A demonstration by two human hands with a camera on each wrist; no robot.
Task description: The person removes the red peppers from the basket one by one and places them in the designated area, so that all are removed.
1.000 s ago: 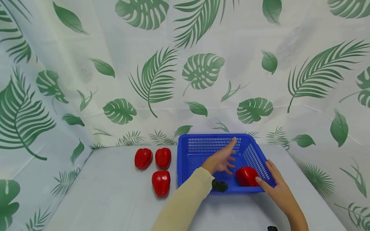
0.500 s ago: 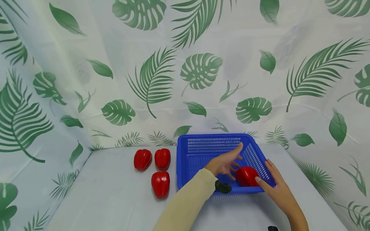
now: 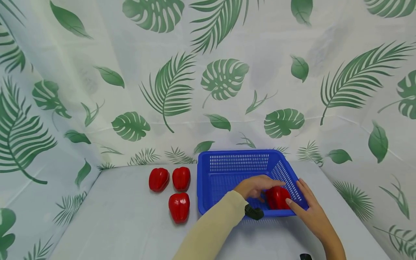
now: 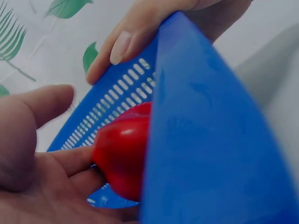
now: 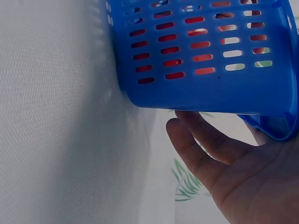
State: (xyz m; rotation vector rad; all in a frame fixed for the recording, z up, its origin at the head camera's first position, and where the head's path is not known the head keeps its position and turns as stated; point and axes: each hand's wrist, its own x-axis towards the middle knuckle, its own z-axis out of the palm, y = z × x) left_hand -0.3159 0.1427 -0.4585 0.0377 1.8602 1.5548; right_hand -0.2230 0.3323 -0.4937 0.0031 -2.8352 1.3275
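Observation:
A red bell pepper (image 3: pixel 278 198) lies in the near right corner of a blue perforated plastic basket (image 3: pixel 238 155). Reaching into the basket, my left hand (image 3: pixel 258 186) has its fingers against the pepper's left side. In the left wrist view the thumb (image 4: pixel 53 102) stands raised, apart from the pepper (image 4: pixel 124 149). My right hand (image 3: pixel 312 209) holds the basket's right rim, thumb over the edge and fingers along the outside. The right wrist view shows these fingers (image 5: pixel 205 144) beside the outer wall, with red showing through the slots.
On the table to the left of the basket sit three more red bell peppers (image 3: pixel 159 179) (image 3: pixel 181 179) (image 3: pixel 179 207). A white cloth with green leaves (image 3: pixel 224 79) hangs behind and at both sides. A black device (image 3: pixel 254 212) is at the left wrist, over the basket's front rim.
My left hand has moved right and lowered to the pepper in the basket, its thumb coming down. The right hand keeps its place on the rim. The view has shifted slightly.

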